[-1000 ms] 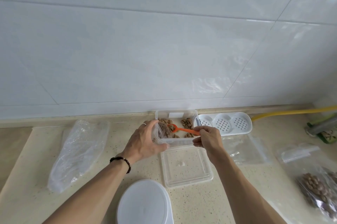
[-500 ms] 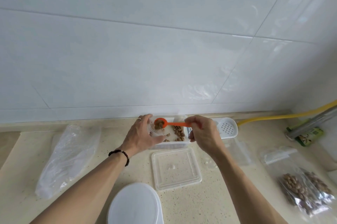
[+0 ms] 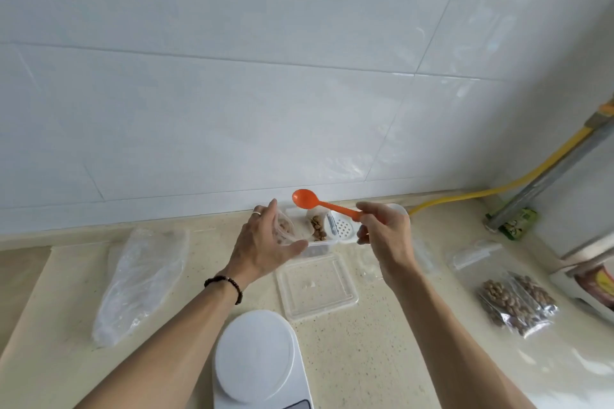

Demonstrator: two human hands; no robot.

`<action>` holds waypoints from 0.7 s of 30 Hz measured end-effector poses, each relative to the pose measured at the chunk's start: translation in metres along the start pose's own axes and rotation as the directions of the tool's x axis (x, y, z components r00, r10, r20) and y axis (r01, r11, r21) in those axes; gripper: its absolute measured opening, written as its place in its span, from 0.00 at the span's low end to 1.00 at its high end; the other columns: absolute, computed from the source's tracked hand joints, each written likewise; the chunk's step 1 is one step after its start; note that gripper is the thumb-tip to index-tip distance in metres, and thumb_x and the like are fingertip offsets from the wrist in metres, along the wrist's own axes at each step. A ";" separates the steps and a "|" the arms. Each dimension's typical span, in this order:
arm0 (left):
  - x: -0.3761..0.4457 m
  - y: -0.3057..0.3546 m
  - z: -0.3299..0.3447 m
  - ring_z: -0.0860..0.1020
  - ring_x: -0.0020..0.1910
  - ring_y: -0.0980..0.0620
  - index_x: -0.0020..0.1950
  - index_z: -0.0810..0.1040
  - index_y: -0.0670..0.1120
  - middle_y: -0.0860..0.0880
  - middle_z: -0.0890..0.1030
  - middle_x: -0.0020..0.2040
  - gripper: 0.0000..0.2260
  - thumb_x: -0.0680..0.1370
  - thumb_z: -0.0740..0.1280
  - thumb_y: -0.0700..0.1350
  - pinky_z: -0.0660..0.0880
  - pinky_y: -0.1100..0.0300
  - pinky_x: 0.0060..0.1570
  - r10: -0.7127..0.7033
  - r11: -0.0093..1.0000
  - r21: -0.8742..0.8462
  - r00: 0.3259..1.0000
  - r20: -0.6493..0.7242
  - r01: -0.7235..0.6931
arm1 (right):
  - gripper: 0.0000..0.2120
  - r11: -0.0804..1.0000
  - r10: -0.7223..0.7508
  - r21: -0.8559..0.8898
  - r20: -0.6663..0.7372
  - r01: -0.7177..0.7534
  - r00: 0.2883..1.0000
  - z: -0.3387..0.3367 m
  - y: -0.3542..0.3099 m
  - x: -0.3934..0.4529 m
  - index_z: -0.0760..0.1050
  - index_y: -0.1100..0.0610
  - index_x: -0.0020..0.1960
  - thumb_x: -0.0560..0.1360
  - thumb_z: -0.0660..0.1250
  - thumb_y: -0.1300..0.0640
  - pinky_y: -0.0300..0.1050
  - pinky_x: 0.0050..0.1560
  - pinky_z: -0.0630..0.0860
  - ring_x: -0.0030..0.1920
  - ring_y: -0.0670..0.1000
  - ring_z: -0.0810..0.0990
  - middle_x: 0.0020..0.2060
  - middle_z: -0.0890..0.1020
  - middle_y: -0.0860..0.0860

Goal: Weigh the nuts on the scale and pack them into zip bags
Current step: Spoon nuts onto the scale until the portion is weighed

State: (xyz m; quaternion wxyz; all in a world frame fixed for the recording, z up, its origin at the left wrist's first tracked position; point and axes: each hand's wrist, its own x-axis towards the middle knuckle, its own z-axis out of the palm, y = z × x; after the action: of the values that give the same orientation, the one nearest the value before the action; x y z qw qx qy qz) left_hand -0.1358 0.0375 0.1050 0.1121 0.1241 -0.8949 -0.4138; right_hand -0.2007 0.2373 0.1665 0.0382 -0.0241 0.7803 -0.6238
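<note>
My left hand (image 3: 265, 249) holds a small clear zip bag (image 3: 286, 229) with some nuts in it, tilted over a clear plastic box (image 3: 315, 247) at the back of the counter. Brown nuts (image 3: 318, 228) lie in that box. My right hand (image 3: 385, 235) pinches the handle of an orange spoon (image 3: 315, 202), whose bowl is raised above the box and looks empty. A white scale (image 3: 257, 362) sits near the front edge, with nothing on its platform. Two filled zip bags of nuts (image 3: 516, 300) lie at the right.
The box's clear lid (image 3: 317, 285) lies between scale and box. A crumpled clear bag (image 3: 143, 279) lies at the left. A white perforated tray (image 3: 344, 229) sits behind my right hand. Empty zip bags (image 3: 471, 255), a yellow hose (image 3: 491, 190) and a green packet (image 3: 516, 224) are at the right.
The orange spoon rose from the box to the bag's mouth with nuts, and now is lifted higher with an empty bowl. The view shifted left and up.
</note>
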 end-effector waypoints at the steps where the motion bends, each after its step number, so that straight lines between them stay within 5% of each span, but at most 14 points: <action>1: -0.006 0.006 0.002 0.72 0.56 0.50 0.73 0.63 0.43 0.49 0.71 0.55 0.51 0.58 0.65 0.73 0.73 0.54 0.55 0.020 1.000 -0.008 1.000 -0.002 -0.020 | 0.13 0.996 0.062 0.074 -0.041 -0.059 0.997 -0.006 0.005 -0.007 0.81 0.62 0.54 0.73 0.63 0.71 0.42 0.32 0.75 0.30 0.49 0.76 0.32 0.79 0.55; 7: -0.043 0.041 0.028 0.70 0.54 0.53 0.75 0.61 0.43 0.52 0.71 0.53 0.49 0.61 0.65 0.69 0.69 0.58 0.59 0.222 0.974 0.027 0.974 0.052 -0.223 | 0.09 0.896 0.379 0.320 -0.184 -0.309 0.907 -0.051 0.062 -0.062 0.81 0.62 0.49 0.75 0.63 0.70 0.42 0.35 0.72 0.33 0.49 0.74 0.39 0.81 0.57; 13: -0.077 0.061 0.061 0.69 0.63 0.49 0.78 0.55 0.42 0.48 0.72 0.63 0.53 0.62 0.64 0.70 0.69 0.53 0.64 0.284 0.948 0.081 0.931 0.229 -0.309 | 0.08 0.740 0.654 0.412 -0.253 -0.532 0.713 -0.078 0.149 -0.128 0.81 0.60 0.49 0.74 0.66 0.68 0.43 0.36 0.73 0.36 0.51 0.75 0.43 0.83 0.56; 18: -0.091 0.069 0.074 0.69 0.64 0.48 0.78 0.54 0.40 0.46 0.71 0.62 0.55 0.61 0.65 0.70 0.74 0.48 0.59 0.301 0.934 0.097 0.904 0.304 -0.344 | 0.08 0.707 0.701 0.387 -0.279 -0.592 0.656 -0.075 0.185 -0.156 0.81 0.62 0.48 0.75 0.64 0.69 0.44 0.36 0.74 0.36 0.52 0.75 0.41 0.82 0.58; 21: -0.094 0.070 0.078 0.69 0.64 0.49 0.79 0.53 0.41 0.46 0.70 0.63 0.55 0.61 0.65 0.70 0.74 0.48 0.58 0.293 0.931 0.116 0.899 0.326 -0.346 | 0.09 0.741 0.666 0.185 -0.315 -0.645 0.676 -0.076 0.193 -0.156 0.82 0.59 0.45 0.73 0.64 0.67 0.41 0.35 0.71 0.37 0.50 0.74 0.39 0.81 0.54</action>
State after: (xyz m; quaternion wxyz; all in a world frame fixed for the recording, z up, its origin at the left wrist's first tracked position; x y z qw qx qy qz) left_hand -0.0794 0.1667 0.1001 0.0290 -0.0806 -0.9417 -0.3253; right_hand -0.0501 0.3674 -0.0004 0.1161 0.3731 0.7113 -0.5843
